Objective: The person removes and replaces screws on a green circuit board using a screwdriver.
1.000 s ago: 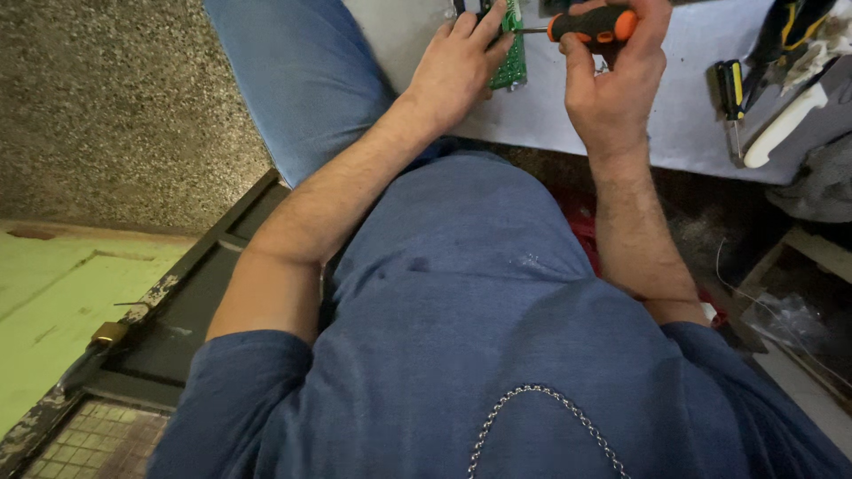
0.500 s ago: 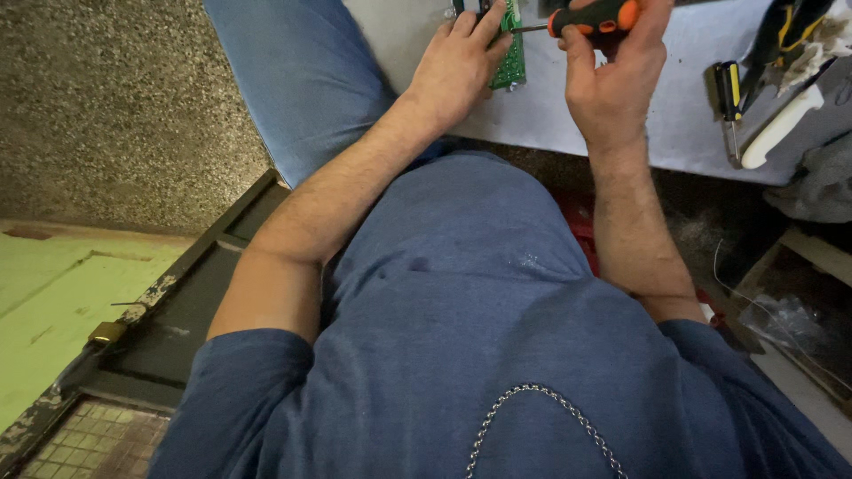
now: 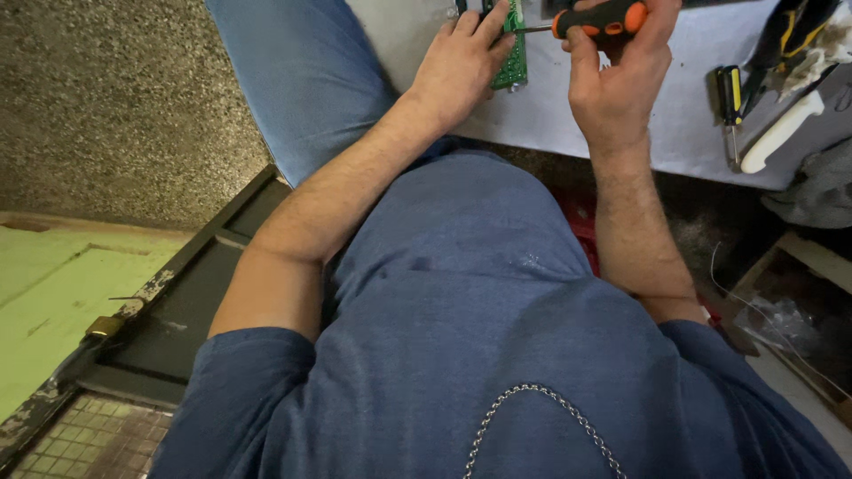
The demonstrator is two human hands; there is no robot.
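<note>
A green circuit board (image 3: 513, 55) lies on a white-covered table (image 3: 674, 106) at the top of the view. My left hand (image 3: 461, 62) rests on the board's left side, fingers spread across it. My right hand (image 3: 614, 75) grips a screwdriver with an orange and black handle (image 3: 603, 18). Its thin shaft points left toward the board's upper end. Below the hands I see my own forearms and blue shirt.
More tools lie at the table's right end: a black and yellow screwdriver (image 3: 729, 98), a white-handled tool (image 3: 781, 131) and a grey cloth (image 3: 821, 186). My blue-jeaned leg (image 3: 302, 80) is at the left, a green door with a dark frame (image 3: 53, 284) at lower left.
Both hands stay on the board and screwdriver; the view has shifted very slightly, with no clear movement of the tool.
</note>
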